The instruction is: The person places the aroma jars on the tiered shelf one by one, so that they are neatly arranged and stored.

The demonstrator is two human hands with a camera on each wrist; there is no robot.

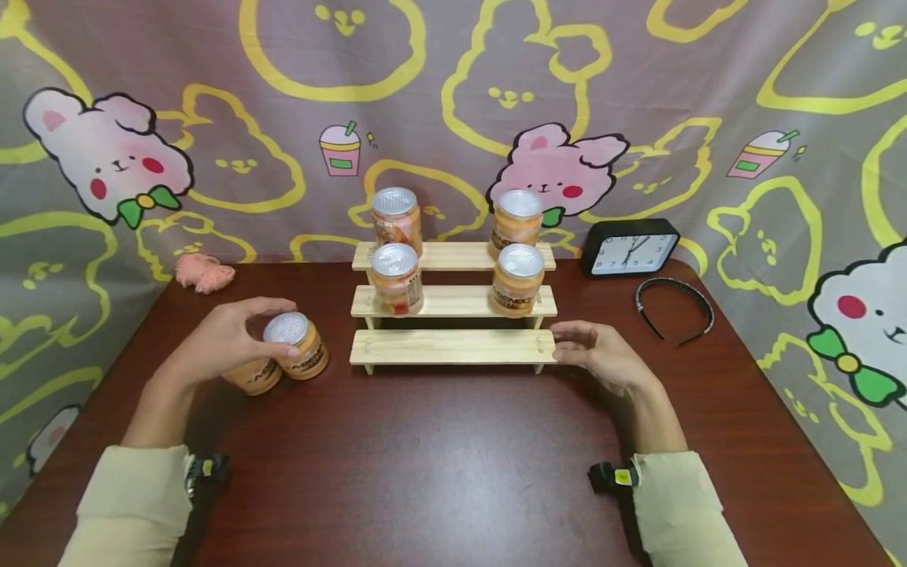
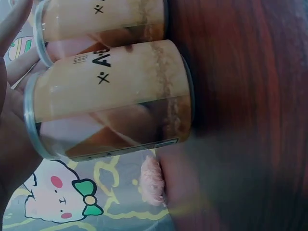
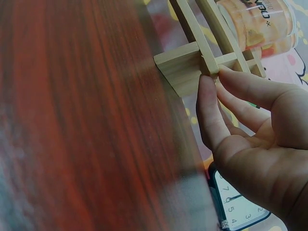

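Observation:
My left hand [image 1: 230, 335] grips an orange-and-cream can [image 1: 306, 358] with a silver lid, thumb on the near side and fingers behind. A second can [image 1: 257, 376] stands against it, partly under the hand; in the left wrist view, this nearer can [image 2: 115, 101] covers much of the other. At the centre of the table stands a three-step wooden rack [image 1: 453, 346]. Its lowest step's right end is pinched between the thumb and fingers of my right hand [image 1: 602, 354]. Two cans stand on the middle step, a left one [image 1: 398, 287] and a right one [image 1: 517, 287].
The top step bears two more cans, one left [image 1: 397, 224] and one right [image 1: 517, 224]. A black-framed clock [image 1: 631, 248] and a dark headband [image 1: 673, 303] are at the right. A pink fluffy item [image 1: 204, 272] lies back left. Patterned cloth [image 1: 439, 102] hangs behind the table.

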